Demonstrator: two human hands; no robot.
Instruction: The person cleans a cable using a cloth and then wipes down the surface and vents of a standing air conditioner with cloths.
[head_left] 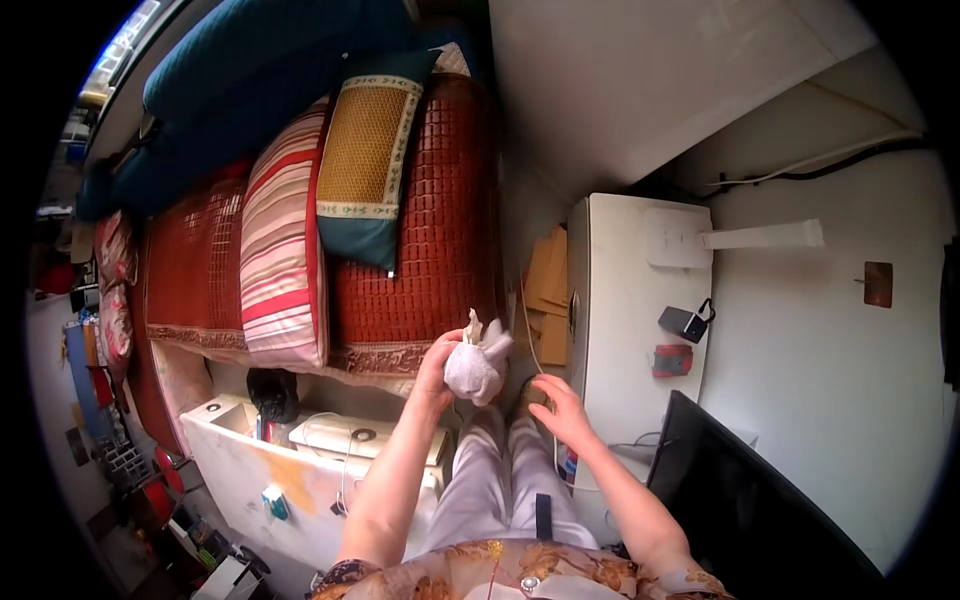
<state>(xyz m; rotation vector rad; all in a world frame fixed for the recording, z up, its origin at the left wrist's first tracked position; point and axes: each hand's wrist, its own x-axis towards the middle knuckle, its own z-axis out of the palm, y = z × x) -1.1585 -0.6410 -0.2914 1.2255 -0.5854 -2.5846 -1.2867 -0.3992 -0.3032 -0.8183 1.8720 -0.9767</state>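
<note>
"Where's the pale bundle (474, 376)?"

"In the left hand (435, 368), by the near right corner of the red-brown mat (440, 190). Those fingers curl around its left side; how tightly, I can't tell."

"And the right hand (562, 408)?"

"Well apart, thumb and fingers spread, seemingly holding nothing. For steadiness, I'd cup the bundle's right side too, squeezing lightly."

soft light, bright window (126, 40) at upper left, sheen on red mat (445, 200), fisheye curvature, black corners
</note>
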